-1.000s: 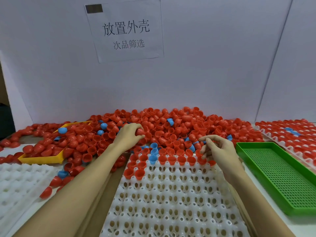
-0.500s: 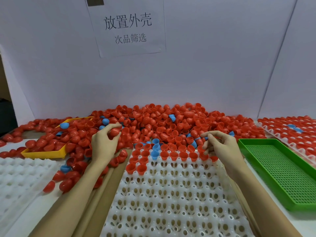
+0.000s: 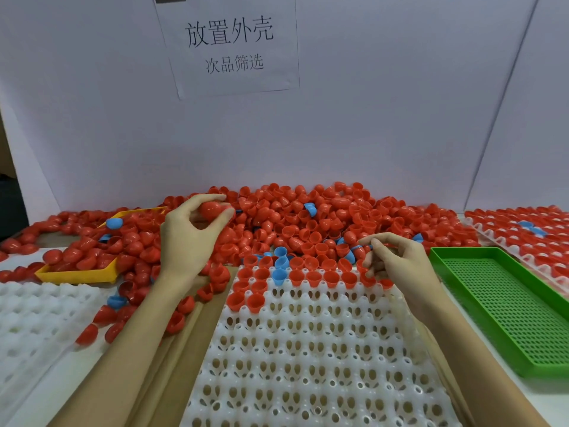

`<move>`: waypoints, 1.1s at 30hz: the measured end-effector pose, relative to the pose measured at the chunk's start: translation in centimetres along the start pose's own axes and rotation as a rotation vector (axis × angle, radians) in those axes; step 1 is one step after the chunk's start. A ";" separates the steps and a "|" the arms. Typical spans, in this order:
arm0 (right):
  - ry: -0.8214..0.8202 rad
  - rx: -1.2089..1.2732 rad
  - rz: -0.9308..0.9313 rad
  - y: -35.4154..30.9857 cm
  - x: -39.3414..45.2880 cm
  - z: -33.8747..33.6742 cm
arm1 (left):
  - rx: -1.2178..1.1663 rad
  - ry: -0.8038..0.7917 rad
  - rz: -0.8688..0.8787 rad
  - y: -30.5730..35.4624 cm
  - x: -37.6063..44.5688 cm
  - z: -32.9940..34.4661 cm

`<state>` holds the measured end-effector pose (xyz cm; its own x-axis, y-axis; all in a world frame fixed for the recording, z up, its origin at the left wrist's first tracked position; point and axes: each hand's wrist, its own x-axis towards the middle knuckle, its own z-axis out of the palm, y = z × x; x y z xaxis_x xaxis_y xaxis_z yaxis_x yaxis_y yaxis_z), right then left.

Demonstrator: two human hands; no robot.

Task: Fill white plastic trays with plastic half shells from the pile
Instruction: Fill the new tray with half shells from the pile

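- The left hand (image 3: 187,241) is raised above the near-left edge of the pile (image 3: 323,223), fingers and thumb curled round a red half shell (image 3: 212,208) held at the fingertips.
- The right hand (image 3: 397,263) hovers over the far right corner of the white tray (image 3: 308,349), its fingers bent inward; a bit of blue shows by the fingertips, but I cannot tell whether it holds anything.
- Both forearms run off the bottom edge; the right hand hides the tray's far right pockets.
- The tray lies between the two forearms, its two far rows mostly filled with red shells and a few blue ones; the pile sits just behind it.
- A green tray (image 3: 505,306) lies to the right, a yellow tray (image 3: 77,274) to the left, partly buried in shells.
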<state>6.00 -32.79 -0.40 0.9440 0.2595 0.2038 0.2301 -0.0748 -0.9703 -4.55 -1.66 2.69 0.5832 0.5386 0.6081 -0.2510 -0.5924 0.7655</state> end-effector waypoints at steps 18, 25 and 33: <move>-0.413 -0.135 -0.408 -2.5 -2.5 3.2 | -0.612 -0.635 -0.342 3.8 -7.6 4.1; -0.006 -0.103 -0.340 -1.1 -1.0 1.7 | -0.511 -0.638 -0.357 2.9 -7.1 3.4; 0.118 0.029 -0.170 -0.1 0.0 0.2 | -0.468 -0.552 -0.342 1.8 -6.7 2.4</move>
<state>5.99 -32.62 -0.34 0.9138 0.1511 0.3771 0.3830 -0.0110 -0.9237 -7.01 -7.77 -0.53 0.9538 0.1986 0.2253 -0.2156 -0.0695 0.9740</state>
